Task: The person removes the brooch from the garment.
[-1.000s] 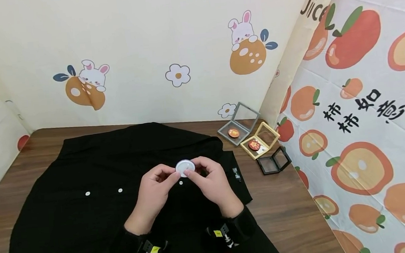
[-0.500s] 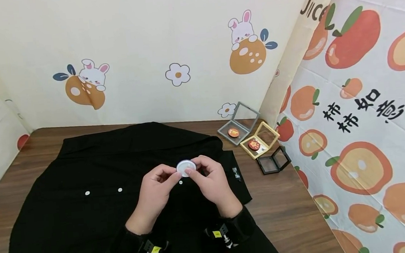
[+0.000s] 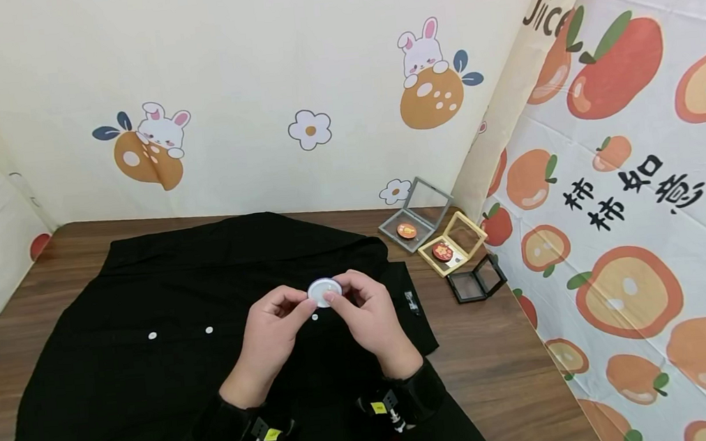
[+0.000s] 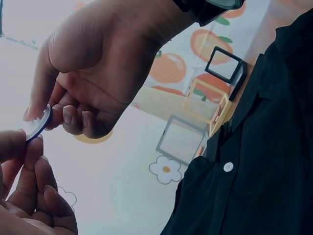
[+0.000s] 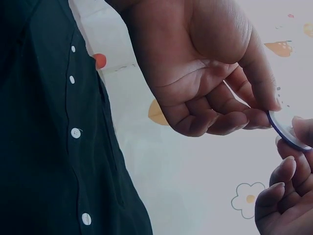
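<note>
A small round badge (image 3: 323,294) shows its pale whitish back, with a thin dark-blue rim visible in the wrist views. My left hand (image 3: 268,336) pinches its left edge between thumb and fingers. On the opposite side, my right hand (image 3: 374,317) grips it, the thumb lying across the back. Both hands hold the badge above a black shirt (image 3: 122,388) with white buttons, spread over the table. From the left wrist, the badge (image 4: 40,125) appears nearly edge-on between the fingertips. Its front face is hidden.
Right of the shirt stand three open display cases: grey (image 3: 417,232) and gold (image 3: 435,259), each with a round badge inside, and black (image 3: 472,290) without one. The wooden table (image 3: 499,376) meets patterned cloth at the back and right.
Both hands and the badge have shifted very slightly right since a second ago, then stay nearly still. The grip looks the same, and the shirt and cases keep their places.
</note>
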Available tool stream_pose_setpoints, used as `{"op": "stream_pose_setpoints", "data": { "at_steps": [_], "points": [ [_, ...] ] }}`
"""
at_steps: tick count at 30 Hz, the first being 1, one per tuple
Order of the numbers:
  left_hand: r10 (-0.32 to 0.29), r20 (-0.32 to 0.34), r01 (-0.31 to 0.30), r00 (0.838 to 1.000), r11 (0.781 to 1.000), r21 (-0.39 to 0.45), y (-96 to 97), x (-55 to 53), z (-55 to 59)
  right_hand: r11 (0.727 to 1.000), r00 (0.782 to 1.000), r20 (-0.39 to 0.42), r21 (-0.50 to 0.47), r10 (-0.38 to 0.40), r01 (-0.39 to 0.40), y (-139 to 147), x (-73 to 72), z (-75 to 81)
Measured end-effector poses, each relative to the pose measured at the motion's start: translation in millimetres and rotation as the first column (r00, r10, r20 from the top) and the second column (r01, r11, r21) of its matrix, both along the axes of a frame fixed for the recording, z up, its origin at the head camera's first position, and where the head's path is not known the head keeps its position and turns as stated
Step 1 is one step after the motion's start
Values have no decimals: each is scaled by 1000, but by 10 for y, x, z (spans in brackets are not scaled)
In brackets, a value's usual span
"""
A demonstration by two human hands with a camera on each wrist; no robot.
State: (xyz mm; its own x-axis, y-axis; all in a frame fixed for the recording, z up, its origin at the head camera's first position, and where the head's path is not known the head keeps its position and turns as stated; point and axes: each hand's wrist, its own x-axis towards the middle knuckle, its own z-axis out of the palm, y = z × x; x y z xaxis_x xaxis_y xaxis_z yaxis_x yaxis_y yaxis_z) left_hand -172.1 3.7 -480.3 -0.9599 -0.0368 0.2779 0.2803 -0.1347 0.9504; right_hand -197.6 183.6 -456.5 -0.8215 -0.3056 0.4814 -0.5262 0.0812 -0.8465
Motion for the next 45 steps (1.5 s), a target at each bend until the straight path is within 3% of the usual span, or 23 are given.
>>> {"op": "stream_pose_setpoints", "data": {
  "at_steps": [5, 13, 17, 20, 22, 25, 29, 35, 39, 43, 45],
  "points": [
    [2, -18, -2, 1000, 999, -33, -16, 3, 2, 1000, 1000, -5, 28, 0, 0, 20, 35, 14],
    [29, -98, -45, 995, 986, -159, -69, 17, 50, 993, 999, -29, 119, -13, 17, 72, 55, -14],
    [30, -172, -70, 985, 971, -231, -97, 41, 90, 979, 999, -6, 197, 50, -48, 133, 54, 44],
    [25, -226, -85, 974, 962, -260, -107, 69, 120, 957, 985, 78, 239, 151, -166, 187, 16, 112],
    [19, -252, -88, 968, 960, -267, -106, 94, 137, 936, 959, 165, 235, 229, -263, 218, -27, 156],
    [9, -276, -89, 961, 957, -275, -94, 127, 152, 893, 892, 293, 191, 344, -407, 256, -88, 214],
    [-3, -287, -83, 958, 954, -287, -77, 165, 152, 840, 808, 398, 146, 434, -523, 306, -142, 241],
    [-32, -312, -73, 950, 945, -318, -66, 200, 136, 781, 704, 495, 77, 510, -620, 364, -177, 216],
    [-44, -323, -71, 945, 939, -336, -63, 211, 104, 745, 653, 524, 51, 547, -665, 381, -185, 208],
    [-61, -309, -56, 949, 933, -356, -64, 223, 72, 693, 598, 541, 39, 591, -720, 388, -196, 197],
    [-75, -294, -41, 953, 928, -370, -66, 229, 61, 670, 582, 544, 48, 605, -741, 397, -205, 185]
  ]
}}
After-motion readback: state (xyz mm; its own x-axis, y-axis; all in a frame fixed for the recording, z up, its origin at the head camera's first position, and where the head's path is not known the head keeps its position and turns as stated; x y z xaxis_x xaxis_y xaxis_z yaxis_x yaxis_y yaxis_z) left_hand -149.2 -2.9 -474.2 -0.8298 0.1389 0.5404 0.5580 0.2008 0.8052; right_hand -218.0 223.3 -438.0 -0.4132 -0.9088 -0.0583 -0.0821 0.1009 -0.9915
